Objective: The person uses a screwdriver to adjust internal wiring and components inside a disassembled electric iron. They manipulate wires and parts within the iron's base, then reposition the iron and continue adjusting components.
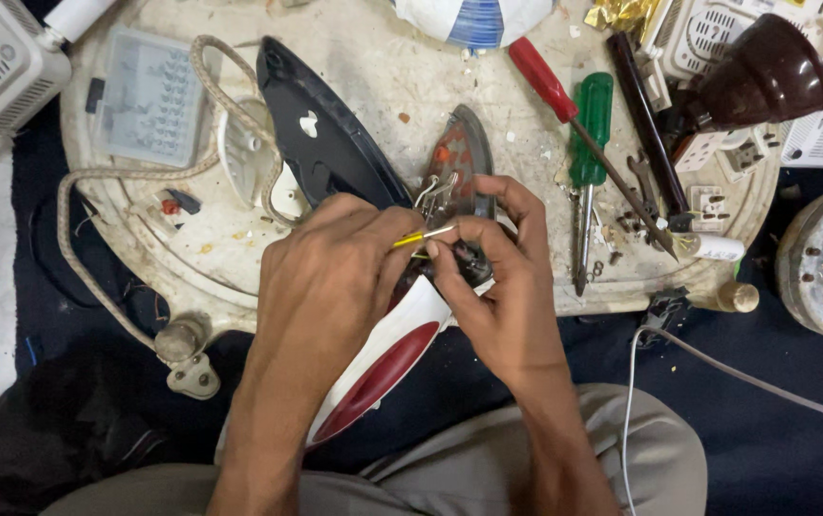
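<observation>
Head cam: your left hand [320, 272] and right hand [497, 277] meet over the opened clothes iron [383, 368], both pinching a thin yellow wire [421, 236] between their fingertips. The wire runs roughly 8-to-2 o'clock, straight between the two hands. The iron's long axis runs 7-to-1, its red-and-white shell toward your lap. Red screwdriver [550, 81] and green screwdriver [591, 129] lie at 2 o'clock, nearer your right hand.

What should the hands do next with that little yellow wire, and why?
Probably guide the yellow wire down to the metal terminals of the opened iron. Both hands, left and right, pinch it just below them, and its bare end is not yet joined to anything.
</observation>
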